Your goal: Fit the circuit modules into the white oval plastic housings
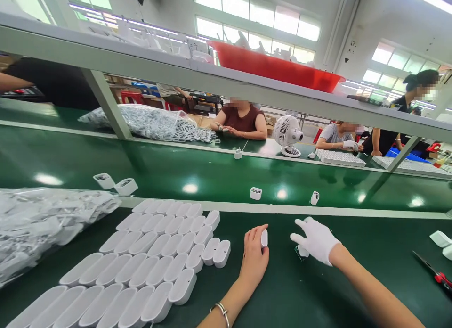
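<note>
My left hand (pixel 254 255), bare with a bangle at the wrist, is closed around a small white oval plastic housing (pixel 264 238) held on edge over the dark green table (pixel 282 299). To its right is my right hand (pixel 316 238) in a white glove, fingers spread and pointing toward the left. Just beneath its fingers lies a small dark green and white piece (pixel 301 253); its kind is unclear, and the glove partly covers it. Left of my hands, white oval housings (pixel 155 266) stand packed in several rows, with two smaller ones (pixel 216 251) at their right end.
A clear bag of white parts (pixel 45 224) lies at left. Red-handled pliers (pixel 439 276) are at right. Across the green conveyor belt (pixel 212 177), which carries several housings, people sit near a white fan (pixel 287 135). An overhead shelf (pixel 148 50) holds a red tray (pixel 275 69).
</note>
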Motion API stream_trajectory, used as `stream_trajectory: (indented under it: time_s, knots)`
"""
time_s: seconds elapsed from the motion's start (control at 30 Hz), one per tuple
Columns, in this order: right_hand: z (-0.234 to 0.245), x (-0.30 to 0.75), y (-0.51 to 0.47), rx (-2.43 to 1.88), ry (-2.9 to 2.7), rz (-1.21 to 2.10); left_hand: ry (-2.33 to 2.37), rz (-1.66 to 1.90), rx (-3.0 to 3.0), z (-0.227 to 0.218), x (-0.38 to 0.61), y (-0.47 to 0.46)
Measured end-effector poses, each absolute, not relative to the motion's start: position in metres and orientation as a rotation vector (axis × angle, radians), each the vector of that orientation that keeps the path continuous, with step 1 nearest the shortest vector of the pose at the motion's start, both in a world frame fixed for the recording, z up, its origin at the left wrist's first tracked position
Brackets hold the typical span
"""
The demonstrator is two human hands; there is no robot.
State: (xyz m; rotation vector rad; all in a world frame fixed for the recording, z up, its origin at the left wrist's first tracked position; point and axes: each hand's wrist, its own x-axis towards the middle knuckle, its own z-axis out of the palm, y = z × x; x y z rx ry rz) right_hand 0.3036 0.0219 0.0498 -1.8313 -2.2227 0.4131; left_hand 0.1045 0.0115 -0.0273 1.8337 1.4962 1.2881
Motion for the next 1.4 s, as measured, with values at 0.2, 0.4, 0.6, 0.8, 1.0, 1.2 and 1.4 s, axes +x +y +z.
stream_trajectory:
  time_s: [0.2,0.4,0.6,0.8,1.0,1.2,1.4]
  knots:
    - [0.016,0.314,-0.022,-2.014,-2.148,0.481,1.389,1.289,1.745,-0.032,0.104,0.012]
    - [0.001,0.308,-0.009,-1.780,-1.856,0.534,1.305,1.251,1.669,-0.027,0.109,0.004]
    - [-0.008,0.305,-0.020,-1.589,-1.673,0.651,1.257,1.231,1.712,-0.022,0.111,-0.001]
    - [-0.004,0.299,-0.030,-1.379,-1.720,0.655,1.233,1.207,1.717,-0.022,0.111,-0.002]
    - [-0.015,0.300,-0.023,-1.638,-1.594,0.529,1.247,1.160,1.615,-0.024,0.112,-0.002]
    - [0.000,0.300,-0.033,-1.399,-1.963,0.709,1.284,1.120,1.546,-0.015,0.109,0.000]
    - [-0.005,0.297,-0.029,-1.340,-1.525,0.986,1.199,1.034,1.513,-0.008,0.110,-0.004]
